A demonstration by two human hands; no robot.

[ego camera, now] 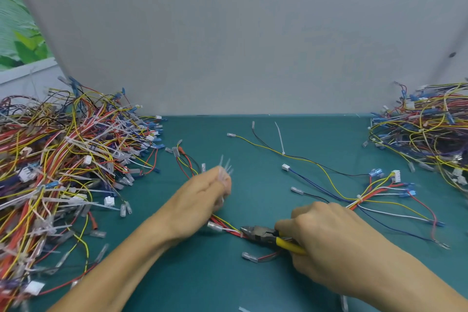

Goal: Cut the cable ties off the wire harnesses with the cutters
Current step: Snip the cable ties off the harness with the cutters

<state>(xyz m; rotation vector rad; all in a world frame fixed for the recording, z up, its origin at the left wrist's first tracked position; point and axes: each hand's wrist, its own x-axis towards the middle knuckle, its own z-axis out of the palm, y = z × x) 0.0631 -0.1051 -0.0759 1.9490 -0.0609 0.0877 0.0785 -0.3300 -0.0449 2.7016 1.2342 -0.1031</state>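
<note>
Harness in work: the wire harness (226, 223) is lying on the green table (228, 284) between the two hands, its wires fanning out to the right.
Ties remaining on it: one short white tie (359, 197) is binding the bundle just beyond the right hand, and a long-tailed tie (280, 138) is sitting on the yellow and black wires farther back. By my judgement, this harness is not finished yet.
Cutters: the cutters (263, 234) are lying low, their nose touching the wires. The jaws are looking almost together, and whether a tie is between them I cannot tell.
Right hand: the right hand (326, 233) is gripping the yellow handles, fingers curled round them.
Left hand: the left hand (202, 195) is blurred, with fingers pressed together and pinching a bunch of cut ties (225, 168), so several cuts are probably done already.
Left pile: the left pile (63, 159) is showing many long white ties, so much work seems to be waiting.
Right pile: the right pile (428, 132) is showing only a few small white pieces. It may be the finished heap, but I cannot be sure.
</note>
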